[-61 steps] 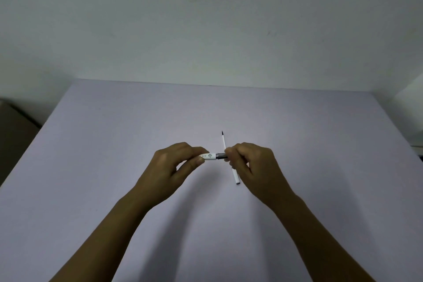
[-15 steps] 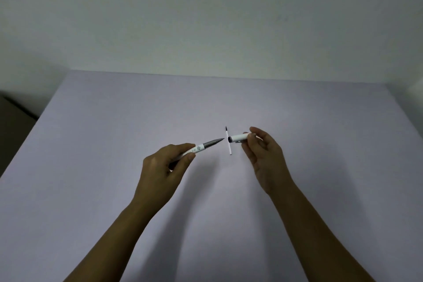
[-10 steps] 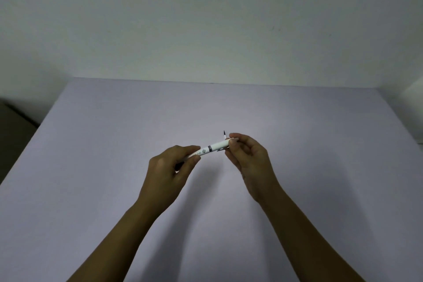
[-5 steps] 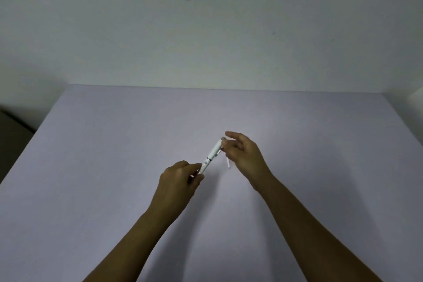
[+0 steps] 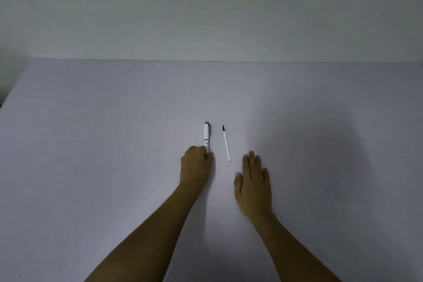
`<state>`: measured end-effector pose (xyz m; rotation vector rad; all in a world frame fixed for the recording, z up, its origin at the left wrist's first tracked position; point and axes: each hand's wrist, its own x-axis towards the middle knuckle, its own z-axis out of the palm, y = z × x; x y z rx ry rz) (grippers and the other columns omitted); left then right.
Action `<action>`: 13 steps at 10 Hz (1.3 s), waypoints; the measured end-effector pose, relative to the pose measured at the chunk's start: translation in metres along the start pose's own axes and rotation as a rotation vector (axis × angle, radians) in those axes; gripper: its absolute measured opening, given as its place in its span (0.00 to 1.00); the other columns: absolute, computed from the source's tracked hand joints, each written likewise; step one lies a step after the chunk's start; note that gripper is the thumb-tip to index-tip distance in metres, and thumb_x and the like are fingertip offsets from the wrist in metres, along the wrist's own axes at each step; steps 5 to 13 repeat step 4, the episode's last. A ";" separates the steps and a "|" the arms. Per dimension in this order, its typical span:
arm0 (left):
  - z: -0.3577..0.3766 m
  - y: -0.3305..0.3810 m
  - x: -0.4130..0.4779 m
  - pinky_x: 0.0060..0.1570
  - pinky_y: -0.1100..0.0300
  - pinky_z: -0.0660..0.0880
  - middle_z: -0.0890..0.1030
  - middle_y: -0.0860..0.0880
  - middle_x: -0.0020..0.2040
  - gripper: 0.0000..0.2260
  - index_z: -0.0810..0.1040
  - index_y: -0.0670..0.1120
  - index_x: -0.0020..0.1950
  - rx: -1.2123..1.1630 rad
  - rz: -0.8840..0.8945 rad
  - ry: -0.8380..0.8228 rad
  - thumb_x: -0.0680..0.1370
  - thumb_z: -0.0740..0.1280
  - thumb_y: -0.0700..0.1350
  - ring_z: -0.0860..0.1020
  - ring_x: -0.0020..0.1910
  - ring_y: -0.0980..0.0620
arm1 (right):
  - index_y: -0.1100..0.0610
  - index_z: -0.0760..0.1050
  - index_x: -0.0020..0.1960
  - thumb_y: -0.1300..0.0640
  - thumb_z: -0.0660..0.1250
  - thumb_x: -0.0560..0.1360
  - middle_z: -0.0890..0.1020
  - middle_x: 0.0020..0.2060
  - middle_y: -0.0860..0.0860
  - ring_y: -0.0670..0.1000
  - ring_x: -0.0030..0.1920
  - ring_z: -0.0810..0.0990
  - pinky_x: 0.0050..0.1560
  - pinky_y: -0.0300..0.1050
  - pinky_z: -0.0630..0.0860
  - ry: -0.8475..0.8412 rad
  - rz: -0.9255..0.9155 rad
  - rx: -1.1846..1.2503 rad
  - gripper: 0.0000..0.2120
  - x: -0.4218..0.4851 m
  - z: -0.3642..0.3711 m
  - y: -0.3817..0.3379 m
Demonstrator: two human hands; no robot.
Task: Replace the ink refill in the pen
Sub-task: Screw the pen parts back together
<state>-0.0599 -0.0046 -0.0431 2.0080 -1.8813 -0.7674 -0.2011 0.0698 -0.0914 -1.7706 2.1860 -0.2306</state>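
A white capped pen lies on the pale lilac table, its grey end pointing away from me. My left hand is curled around the pen's near end, which its fingers hide. Just to the right lies a thin white ink refill with a dark tip, untouched. My right hand rests flat on the table, palm down, fingers together, a short way below and right of the refill, holding nothing.
A plain pale wall rises behind the table's far edge. The table's left edge drops off into a dark gap at the far left.
Both hands held the pen in the air half a second ago. Now the pen lies on the table under my left hand's fingers, and my right hand has let go and rests flat.
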 end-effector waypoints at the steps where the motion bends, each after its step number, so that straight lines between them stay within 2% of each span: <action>1: 0.012 -0.006 0.000 0.34 0.58 0.67 0.79 0.40 0.37 0.10 0.78 0.37 0.42 0.003 0.047 0.052 0.78 0.62 0.42 0.71 0.31 0.48 | 0.60 0.55 0.74 0.51 0.50 0.77 0.58 0.76 0.56 0.56 0.76 0.55 0.74 0.53 0.54 0.034 -0.003 -0.036 0.28 0.000 0.004 0.002; 3: 0.013 -0.005 -0.001 0.35 0.59 0.68 0.79 0.40 0.40 0.11 0.78 0.37 0.44 -0.010 0.007 0.057 0.78 0.63 0.44 0.71 0.32 0.49 | 0.59 0.50 0.75 0.53 0.50 0.79 0.53 0.77 0.55 0.54 0.77 0.50 0.75 0.52 0.49 -0.024 -0.024 -0.003 0.27 0.000 0.000 0.001; 4: 0.011 -0.005 -0.001 0.35 0.59 0.68 0.78 0.40 0.40 0.12 0.77 0.38 0.44 -0.015 -0.019 0.051 0.78 0.63 0.46 0.70 0.33 0.49 | 0.59 0.50 0.75 0.54 0.52 0.80 0.53 0.77 0.55 0.53 0.77 0.50 0.75 0.49 0.48 -0.013 -0.015 0.060 0.26 0.000 -0.007 0.003; 13: 0.011 -0.005 -0.001 0.35 0.59 0.68 0.78 0.40 0.40 0.12 0.77 0.38 0.44 -0.015 -0.019 0.051 0.78 0.63 0.46 0.70 0.33 0.49 | 0.59 0.50 0.75 0.54 0.52 0.80 0.53 0.77 0.55 0.53 0.77 0.50 0.75 0.49 0.48 -0.013 -0.015 0.060 0.26 0.000 -0.007 0.003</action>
